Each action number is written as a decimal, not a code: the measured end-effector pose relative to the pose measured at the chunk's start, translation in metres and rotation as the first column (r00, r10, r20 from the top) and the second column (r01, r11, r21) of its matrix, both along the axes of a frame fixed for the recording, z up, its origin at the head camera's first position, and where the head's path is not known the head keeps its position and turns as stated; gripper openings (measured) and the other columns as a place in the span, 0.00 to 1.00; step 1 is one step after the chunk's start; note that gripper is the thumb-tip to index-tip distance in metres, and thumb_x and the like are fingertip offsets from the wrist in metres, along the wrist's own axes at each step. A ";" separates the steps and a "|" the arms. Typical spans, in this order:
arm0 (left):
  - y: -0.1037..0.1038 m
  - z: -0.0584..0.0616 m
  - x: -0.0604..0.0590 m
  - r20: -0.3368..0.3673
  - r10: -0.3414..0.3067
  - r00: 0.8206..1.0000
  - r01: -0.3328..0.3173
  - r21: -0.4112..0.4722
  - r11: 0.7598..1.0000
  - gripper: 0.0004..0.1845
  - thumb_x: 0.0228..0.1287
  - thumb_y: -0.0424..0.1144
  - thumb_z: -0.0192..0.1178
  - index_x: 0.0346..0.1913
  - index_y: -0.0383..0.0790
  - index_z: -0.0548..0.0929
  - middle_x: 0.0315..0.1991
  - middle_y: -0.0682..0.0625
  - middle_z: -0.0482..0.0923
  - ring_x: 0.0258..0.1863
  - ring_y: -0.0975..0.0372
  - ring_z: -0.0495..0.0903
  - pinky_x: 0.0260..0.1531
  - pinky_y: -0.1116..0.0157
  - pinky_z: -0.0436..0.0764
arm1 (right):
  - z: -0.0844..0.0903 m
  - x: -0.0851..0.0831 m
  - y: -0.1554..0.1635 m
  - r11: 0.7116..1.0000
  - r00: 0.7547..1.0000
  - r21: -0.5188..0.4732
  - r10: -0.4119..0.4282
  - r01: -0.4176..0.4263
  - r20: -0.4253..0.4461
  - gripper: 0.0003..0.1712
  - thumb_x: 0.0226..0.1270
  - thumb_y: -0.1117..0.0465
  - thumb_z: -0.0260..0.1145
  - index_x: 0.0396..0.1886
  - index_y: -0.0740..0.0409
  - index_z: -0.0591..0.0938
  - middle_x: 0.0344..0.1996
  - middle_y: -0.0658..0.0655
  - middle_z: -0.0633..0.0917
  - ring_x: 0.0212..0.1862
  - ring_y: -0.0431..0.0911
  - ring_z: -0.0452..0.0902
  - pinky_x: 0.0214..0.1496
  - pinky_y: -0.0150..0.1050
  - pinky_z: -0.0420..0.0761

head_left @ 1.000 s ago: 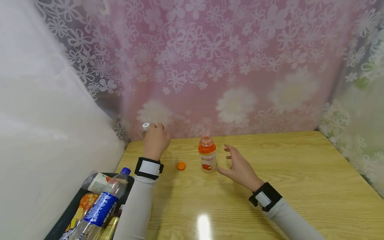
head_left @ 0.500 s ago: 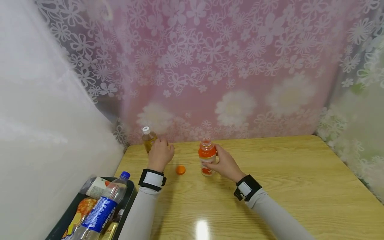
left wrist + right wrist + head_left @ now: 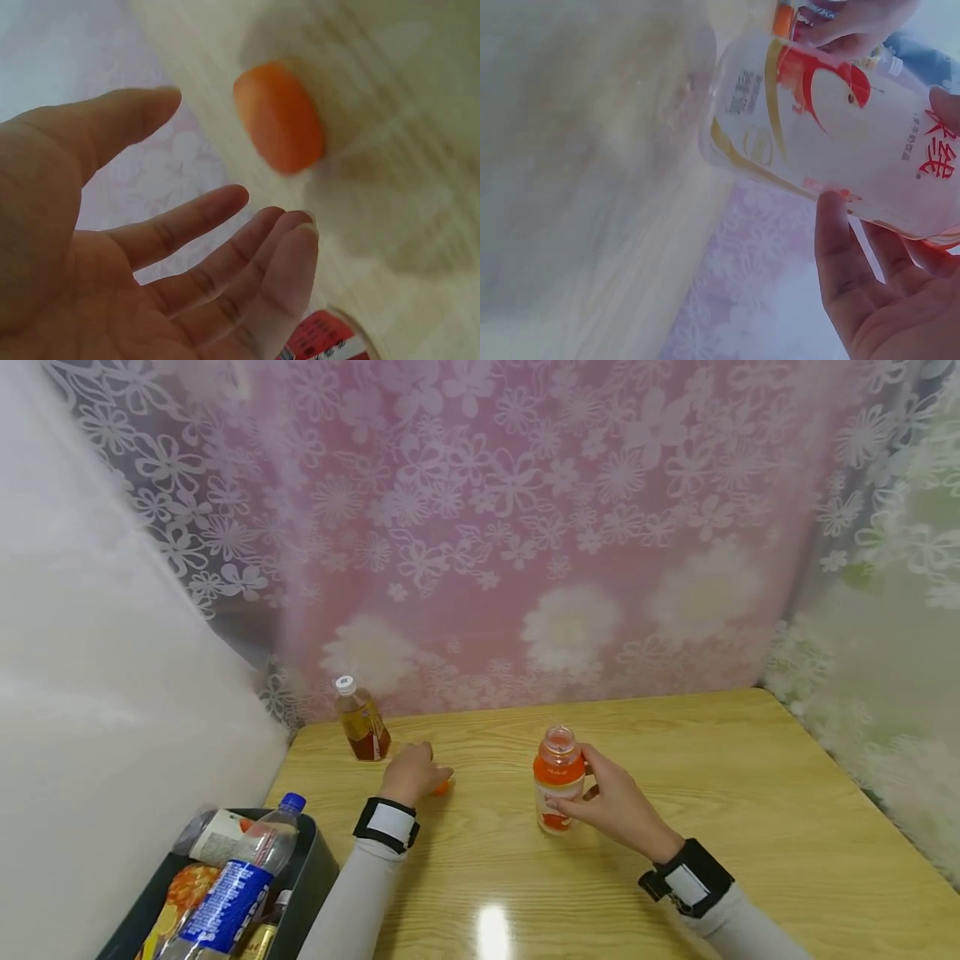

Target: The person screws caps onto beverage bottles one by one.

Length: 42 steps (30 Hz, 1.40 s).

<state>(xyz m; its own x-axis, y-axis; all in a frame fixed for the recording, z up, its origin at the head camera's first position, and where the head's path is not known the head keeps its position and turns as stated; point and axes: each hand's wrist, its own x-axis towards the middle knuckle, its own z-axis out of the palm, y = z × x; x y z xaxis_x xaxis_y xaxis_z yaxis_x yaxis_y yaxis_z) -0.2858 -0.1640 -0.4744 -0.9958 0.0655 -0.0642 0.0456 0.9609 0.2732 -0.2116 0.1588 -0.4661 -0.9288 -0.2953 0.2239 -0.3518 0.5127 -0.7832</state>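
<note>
Orange bottle [image 3: 558, 781]: uncapped, upright at table [image 3: 750, 810] centre; your right hand [image 3: 611, 806] clasps it from 3 o'clock.
Cap [image 3: 442, 787]: at 9 o'clock of bottle; your left hand [image 3: 411, 772], fingers [image 3: 225, 262] spread, reaches over it.
Tea bottle [image 3: 361, 720]: at 10 o'clock, apart.

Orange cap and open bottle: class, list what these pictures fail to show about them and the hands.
- Orange cap: head view, mostly covered by the left hand; contact unclear. Left wrist view shows it blurred, apart from the fingers.
- Orange bottle: label print too small in head view, blurred in right wrist view.
- Right hand: palm side hidden behind the bottle.
</note>
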 end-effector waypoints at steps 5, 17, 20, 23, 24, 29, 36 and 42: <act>0.006 -0.007 0.006 0.026 -0.038 0.999 0.038 0.003 0.999 0.23 0.58 0.51 0.73 0.43 0.34 0.83 0.38 0.40 0.79 0.35 0.50 0.82 0.32 0.52 0.82 | 0.002 0.039 0.019 0.997 0.998 0.061 -0.053 0.054 -0.028 0.45 0.53 0.38 0.79 0.68 0.43 0.71 0.54 0.43 0.82 0.48 0.41 0.79 0.40 0.37 0.83; 0.010 -0.011 0.013 -0.042 -0.081 0.996 0.082 0.014 0.997 0.14 0.59 0.40 0.71 0.41 0.34 0.81 0.38 0.40 0.77 0.33 0.50 0.79 0.35 0.54 0.81 | 0.004 0.077 0.018 0.997 0.998 0.074 -0.025 0.029 -0.055 0.45 0.53 0.37 0.78 0.68 0.38 0.70 0.53 0.38 0.82 0.47 0.35 0.80 0.39 0.34 0.82; 0.012 0.004 0.019 -0.054 -0.174 0.983 0.180 0.134 0.974 0.14 0.62 0.41 0.70 0.46 0.38 0.82 0.40 0.45 0.77 0.35 0.55 0.78 0.36 0.57 0.80 | 0.002 0.077 0.016 0.997 0.998 0.070 -0.011 0.016 -0.064 0.45 0.54 0.37 0.78 0.69 0.38 0.70 0.53 0.39 0.82 0.47 0.35 0.80 0.39 0.35 0.82; 0.022 0.033 0.030 -0.085 -0.323 0.943 0.333 0.306 0.892 0.16 0.66 0.42 0.68 0.53 0.41 0.82 0.45 0.50 0.77 0.38 0.58 0.77 0.38 0.61 0.80 | 0.000 0.076 0.015 0.998 0.998 0.069 -0.009 0.013 -0.061 0.45 0.54 0.37 0.78 0.69 0.38 0.70 0.53 0.39 0.82 0.47 0.35 0.80 0.39 0.35 0.82; 0.027 0.044 0.035 -0.106 -0.367 0.924 0.380 0.353 0.855 0.17 0.66 0.42 0.68 0.55 0.43 0.82 0.46 0.51 0.77 0.39 0.58 0.77 0.38 0.62 0.80 | 0.000 0.075 0.014 0.997 0.998 0.071 -0.010 0.015 -0.062 0.45 0.53 0.36 0.78 0.69 0.38 0.70 0.53 0.39 0.82 0.47 0.35 0.80 0.39 0.35 0.82; 0.057 0.093 0.060 -0.272 -0.542 0.795 0.605 0.412 0.681 0.19 0.67 0.42 0.68 0.59 0.48 0.80 0.49 0.58 0.77 0.40 0.60 0.77 0.39 0.65 0.80 | 0.001 0.073 0.013 0.995 0.998 0.097 -0.023 0.030 -0.066 0.48 0.53 0.35 0.77 0.71 0.44 0.70 0.53 0.42 0.82 0.47 0.36 0.80 0.39 0.34 0.82; 0.093 0.129 0.088 -0.322 -0.719 0.616 0.782 0.363 0.507 0.20 0.70 0.41 0.66 0.61 0.43 0.79 0.54 0.53 0.77 0.42 0.65 0.75 0.40 0.70 0.80 | 0.002 0.076 0.011 0.996 0.997 0.086 -0.021 0.028 -0.076 0.49 0.52 0.35 0.78 0.70 0.44 0.70 0.53 0.42 0.83 0.45 0.35 0.80 0.37 0.34 0.82; 0.108 0.134 0.096 -0.288 -0.762 0.580 0.812 0.274 0.515 0.19 0.70 0.41 0.66 0.61 0.42 0.82 0.53 0.53 0.77 0.41 0.66 0.74 0.38 0.72 0.79 | 0.003 0.077 0.009 0.996 0.997 0.087 -0.009 0.016 -0.079 0.44 0.53 0.35 0.77 0.66 0.43 0.71 0.51 0.41 0.83 0.45 0.35 0.80 0.38 0.34 0.83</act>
<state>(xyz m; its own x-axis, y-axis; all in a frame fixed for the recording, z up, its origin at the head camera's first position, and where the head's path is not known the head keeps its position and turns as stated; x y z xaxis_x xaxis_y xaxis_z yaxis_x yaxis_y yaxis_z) -0.1894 -0.0560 -0.3400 -0.5205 0.8177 0.2458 0.7905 0.3526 0.5009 -0.1344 0.1683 -0.4626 -0.9133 -0.3052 0.2696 -0.4031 0.5833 -0.7052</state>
